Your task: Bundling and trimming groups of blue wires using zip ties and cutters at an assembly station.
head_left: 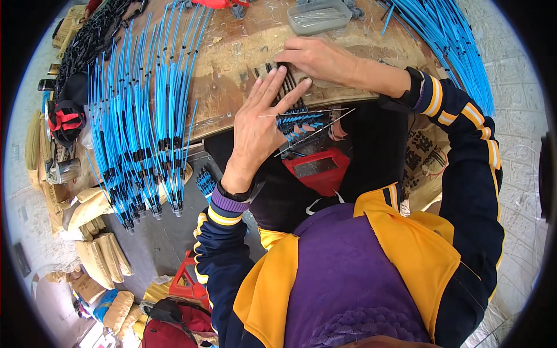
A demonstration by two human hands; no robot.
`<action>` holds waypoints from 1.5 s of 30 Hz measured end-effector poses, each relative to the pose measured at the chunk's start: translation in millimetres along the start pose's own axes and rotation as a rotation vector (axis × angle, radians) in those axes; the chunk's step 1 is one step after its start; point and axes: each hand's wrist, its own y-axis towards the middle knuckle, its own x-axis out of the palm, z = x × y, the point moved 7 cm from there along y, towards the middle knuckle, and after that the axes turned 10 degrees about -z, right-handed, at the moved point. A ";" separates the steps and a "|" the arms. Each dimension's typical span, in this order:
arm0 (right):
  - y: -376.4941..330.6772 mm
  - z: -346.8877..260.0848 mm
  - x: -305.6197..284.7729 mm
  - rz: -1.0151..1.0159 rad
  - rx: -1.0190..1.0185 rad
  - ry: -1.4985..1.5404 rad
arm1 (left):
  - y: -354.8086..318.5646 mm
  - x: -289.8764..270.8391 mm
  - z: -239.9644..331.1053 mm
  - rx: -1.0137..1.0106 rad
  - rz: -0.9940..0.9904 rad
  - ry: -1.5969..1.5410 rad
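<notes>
Several thin black rods (288,83) lie side by side at the near edge of the wooden table, with blue-and-black ends (301,123) sticking out over my lap. My left hand (259,124) lies on them from the left, fingers stretched and spread, palm down. Beyond its fingertips, my right hand (319,60) bends over the far ends of the rods. Its fingers are drawn together there, and whatever they pinch is hidden beneath them. Two thin clear strips (316,132) cross near the blue ends, below the table edge.
A wide row of blue rods with black fittings (139,110) overhangs the wooden table (232,52) on the left. More blue rods (447,40) lie at the far right. A clear tub of thin strips (319,17) stands at the back. Black parts (81,52) are heaped far left.
</notes>
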 end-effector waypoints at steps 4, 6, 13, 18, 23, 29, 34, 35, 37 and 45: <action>2.4 -6.2 0.6 -0.027 -0.033 0.007 | 0.2 1.2 0.5 0.008 -0.006 0.008; 1.8 -12.0 3.0 -0.039 -0.017 -0.020 | -0.8 0.6 0.8 0.013 -0.023 0.018; 0.8 -8.6 0.8 -0.102 -0.012 -0.047 | 11.3 0.0 -0.5 0.144 -0.166 -0.048; 1.4 -7.6 -2.6 -0.081 -0.038 -0.003 | 12.7 1.6 -0.2 0.175 -0.181 -0.046; 5.0 -2.5 -0.8 -0.057 -0.038 -0.011 | 15.2 1.7 -0.1 0.169 -0.184 -0.082; -5.2 -2.0 -4.6 -0.155 0.073 -0.204 | 12.7 2.0 -3.5 0.183 -0.190 -0.082; -2.7 -0.8 -1.6 -0.231 0.118 -0.236 | 12.0 6.2 -3.6 0.202 -0.202 -0.039; 0.0 -4.9 -0.3 -0.227 0.095 -0.211 | 11.8 6.3 -2.9 0.203 -0.202 -0.034; -6.1 0.5 -5.2 -0.193 0.058 -0.199 | 13.2 5.4 -0.6 0.212 -0.181 -0.060; -47.7 -84.5 -35.4 -0.102 -0.082 0.711 | 9.1 2.6 -3.8 0.151 -0.106 -0.213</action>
